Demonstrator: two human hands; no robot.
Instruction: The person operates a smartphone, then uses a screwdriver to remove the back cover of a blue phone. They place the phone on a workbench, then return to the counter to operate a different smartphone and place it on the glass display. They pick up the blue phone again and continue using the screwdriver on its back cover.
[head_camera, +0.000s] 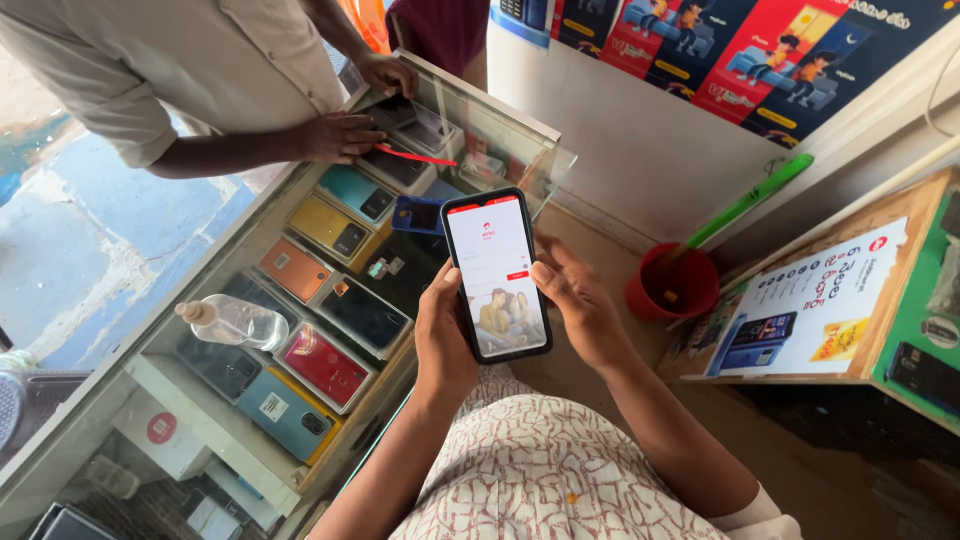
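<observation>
Gripping a lit smartphone (497, 272) upright, the left hand (443, 335) wraps its edge while the right hand (578, 305) thumbs it, beside a glass display counter (190, 385) of phones, near a red bucket (672, 284).

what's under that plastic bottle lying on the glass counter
The plastic bottle lies on the glass counter. Beneath the glass, boxed phones in red, blue and dark colours show; the bottle covers part of one dark box.
</observation>
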